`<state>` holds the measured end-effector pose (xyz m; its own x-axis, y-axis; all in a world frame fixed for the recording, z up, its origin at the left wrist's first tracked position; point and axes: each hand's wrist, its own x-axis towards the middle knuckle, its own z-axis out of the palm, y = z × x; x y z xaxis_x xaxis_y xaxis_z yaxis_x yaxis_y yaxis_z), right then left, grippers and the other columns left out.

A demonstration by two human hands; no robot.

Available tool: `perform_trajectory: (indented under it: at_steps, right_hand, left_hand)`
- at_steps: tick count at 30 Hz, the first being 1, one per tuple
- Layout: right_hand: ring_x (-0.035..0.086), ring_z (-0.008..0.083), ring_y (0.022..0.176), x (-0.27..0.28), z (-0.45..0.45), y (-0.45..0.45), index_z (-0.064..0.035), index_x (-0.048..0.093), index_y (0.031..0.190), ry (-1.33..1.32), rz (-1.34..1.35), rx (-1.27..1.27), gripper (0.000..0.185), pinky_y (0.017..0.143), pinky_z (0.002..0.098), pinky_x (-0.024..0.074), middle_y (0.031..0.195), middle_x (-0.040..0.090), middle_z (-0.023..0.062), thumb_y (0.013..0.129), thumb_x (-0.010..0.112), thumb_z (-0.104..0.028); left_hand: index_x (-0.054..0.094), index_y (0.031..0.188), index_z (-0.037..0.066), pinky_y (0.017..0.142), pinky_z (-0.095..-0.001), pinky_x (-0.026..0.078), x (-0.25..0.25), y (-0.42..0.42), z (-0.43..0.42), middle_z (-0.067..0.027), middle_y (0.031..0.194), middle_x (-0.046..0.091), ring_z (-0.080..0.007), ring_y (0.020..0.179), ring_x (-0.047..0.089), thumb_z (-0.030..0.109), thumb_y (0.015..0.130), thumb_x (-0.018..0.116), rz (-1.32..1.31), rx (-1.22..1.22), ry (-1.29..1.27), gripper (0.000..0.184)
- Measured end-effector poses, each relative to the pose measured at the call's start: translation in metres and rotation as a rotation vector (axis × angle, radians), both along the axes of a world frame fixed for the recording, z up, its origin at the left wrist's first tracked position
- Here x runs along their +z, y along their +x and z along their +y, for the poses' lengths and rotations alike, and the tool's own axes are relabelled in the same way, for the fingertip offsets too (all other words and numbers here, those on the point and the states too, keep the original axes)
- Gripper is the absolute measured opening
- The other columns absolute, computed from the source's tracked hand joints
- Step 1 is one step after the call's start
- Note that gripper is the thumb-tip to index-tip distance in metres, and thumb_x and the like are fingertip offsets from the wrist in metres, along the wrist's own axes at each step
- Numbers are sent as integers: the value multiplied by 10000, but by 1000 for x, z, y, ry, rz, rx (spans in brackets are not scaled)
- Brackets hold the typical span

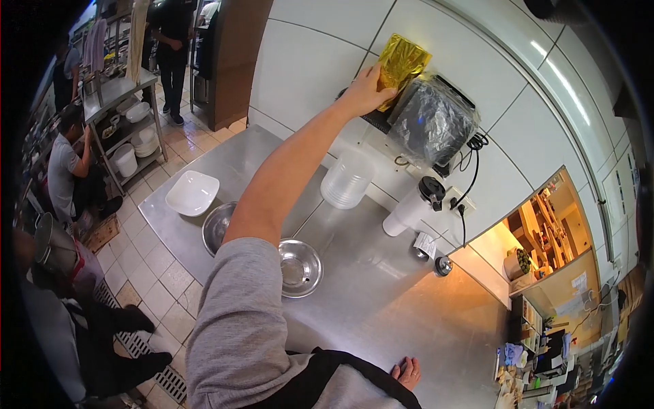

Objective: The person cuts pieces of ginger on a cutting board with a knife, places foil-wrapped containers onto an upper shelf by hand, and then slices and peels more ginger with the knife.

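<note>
My left hand is stretched up to the wall, its fingers closed on a shiny gold foil packet. Just right of the packet, a device wrapped in clear plastic is by the tiled wall. My right hand lies at the near edge of the steel table, holding nothing, its fingers loosely apart. Below my left forearm are a steel bowl and a stack of clear plastic containers. Another steel bowl is partly hidden by my arm.
A white bowl sits at the table's left. A white tumbler stands near a socket with black cables. Beyond the table are a crouching person, a standing person and a steel shelf rack. Dark-clad legs show at lower left.
</note>
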<state>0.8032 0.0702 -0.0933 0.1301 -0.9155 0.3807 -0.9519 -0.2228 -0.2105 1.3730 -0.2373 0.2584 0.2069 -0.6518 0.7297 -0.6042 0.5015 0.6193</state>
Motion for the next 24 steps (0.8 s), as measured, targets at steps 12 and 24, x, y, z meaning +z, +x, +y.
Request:
perform_trajectory:
  at_steps: [12,24]
  right_hand:
    - [418,386,1188,5,0,2,-16,532,1160,22,-28,-3,443,1009,492,300,1258,473,220,757,639,-169]
    - [430,389,1171,22,4,10,-30,530,1156,-17,-50,2,411,984,496,311,1234,483,223,772,625,-142]
  left_hand:
    - [115,1449,-57,1120,-377,197,27,-15,-24,-208,1490,241,-294,1391,220,710,828,446,625,-358,21,1041]
    - [93,1493,93,1141,-394,79,2,-17,-20,-76,1559,80,-221,1430,51,620,897,411,866,-336,-284,856]
